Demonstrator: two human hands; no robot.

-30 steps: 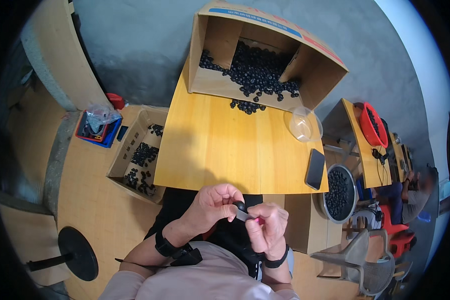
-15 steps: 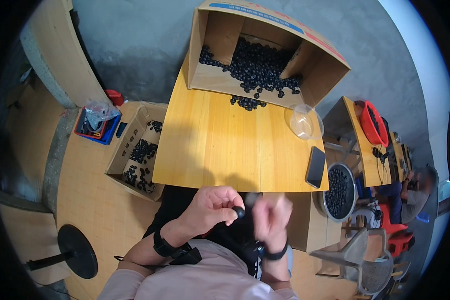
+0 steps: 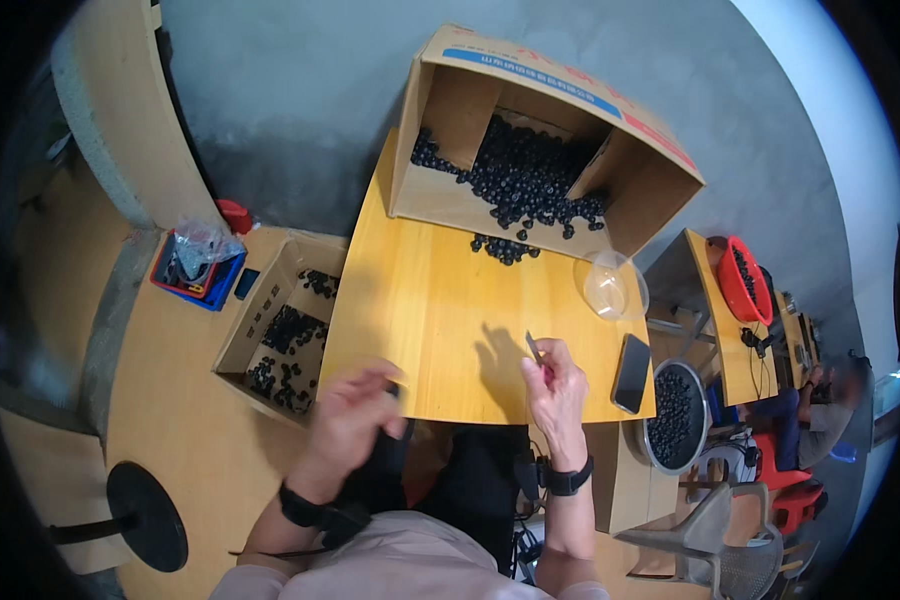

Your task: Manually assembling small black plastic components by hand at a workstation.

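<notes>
My right hand [image 3: 555, 392] is raised over the front right of the wooden table [image 3: 430, 330]. Its thumb and fingers pinch a small knife [image 3: 534, 347] with a thin grey blade; a bit of red shows in the grip. Near the table's front left corner, my left hand [image 3: 348, 420] is smeared by motion, fingers partly bent. A dark patch shows by its fingertips, too blurred to name. Small round black pieces [image 3: 530, 175] fill part of an open carton [image 3: 660, 205] lying on its side at the back. Several more black pieces [image 3: 505, 250] have spilled before it.
A clear plastic tub [image 3: 610, 285] and a phone [image 3: 630, 373] are on the table's right side. Left of the table, a floor carton [image 3: 255, 355] contains black pieces. To the right stand a metal basin [image 3: 705, 420] of black pieces, a grey chair [image 3: 685, 530] and a seated person [image 3: 825, 415].
My left hand has moved left, away from where it held a small black round piece. My right hand has gone up and right over the table. The view has shifted slightly.
</notes>
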